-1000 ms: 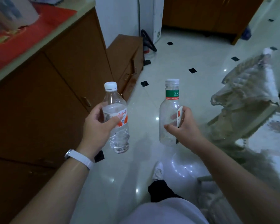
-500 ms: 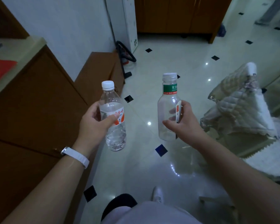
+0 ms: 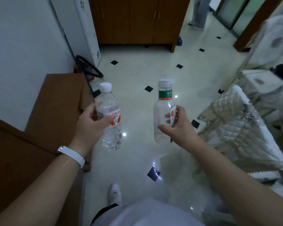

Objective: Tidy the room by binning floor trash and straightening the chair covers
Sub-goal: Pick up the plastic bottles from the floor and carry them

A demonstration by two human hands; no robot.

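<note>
Above floor (image 3: 137, 74): L hand (image 3: 91, 126) grips orange-label bottle (image 3: 111, 136), R hand (image 3: 180, 128) green-label bottle (image 3: 161, 111).

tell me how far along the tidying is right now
Done: nothing looks thrown away yet. In hand: the left hand grips the orange-label bottle, and the right hand holds the green-label bottle with a small white card. Left: binning those, then straightening the quilted chair cover, which hangs rumpled on the right.
</note>
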